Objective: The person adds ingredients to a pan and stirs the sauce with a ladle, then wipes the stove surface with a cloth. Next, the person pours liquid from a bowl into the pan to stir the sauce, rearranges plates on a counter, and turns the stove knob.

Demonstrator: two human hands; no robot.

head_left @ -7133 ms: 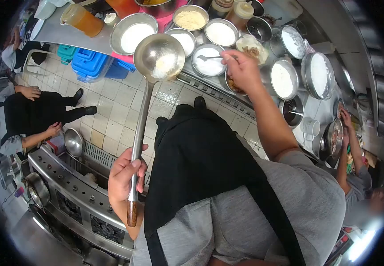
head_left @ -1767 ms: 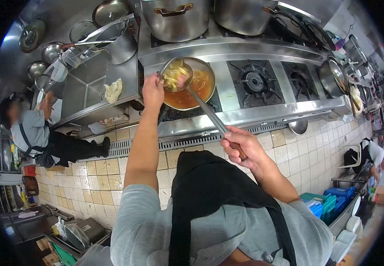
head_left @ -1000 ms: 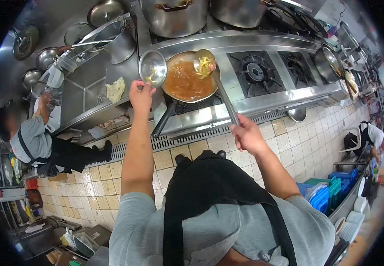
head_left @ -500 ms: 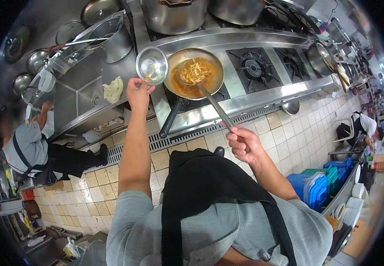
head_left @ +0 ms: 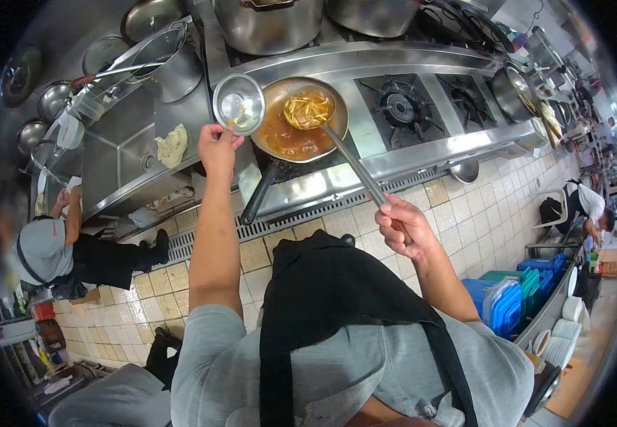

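My left hand [head_left: 219, 151] grips the near rim of a small metal bowl [head_left: 228, 94], tilted beside the frying pan; a few yellow strips cling inside. Closed around the end of a long metal ladle handle [head_left: 355, 166] is my right hand [head_left: 403, 228]. The ladle's head is in the frying pan [head_left: 270, 94], filled with yellow strips [head_left: 307, 108] in reddish-brown sauce. More sauce [head_left: 290, 141] covers the pan's bottom. The pan sits on a burner, its black handle [head_left: 259, 192] pointing toward me.
Bare burners [head_left: 399, 107] lie to the right, with large pots [head_left: 269, 28] behind. To the left are a crumpled cloth [head_left: 172, 146], a sink [head_left: 119, 153] and a tall pot [head_left: 180, 78]. A co-worker [head_left: 45, 249] stands at the sink; another person's leg [head_left: 162, 359] shows at lower left.
The ladle's head has moved up toward the pan's far side, gathering the strips and leaving sauce in front. My right hand has shifted slightly right. Another person has appeared at lower left.
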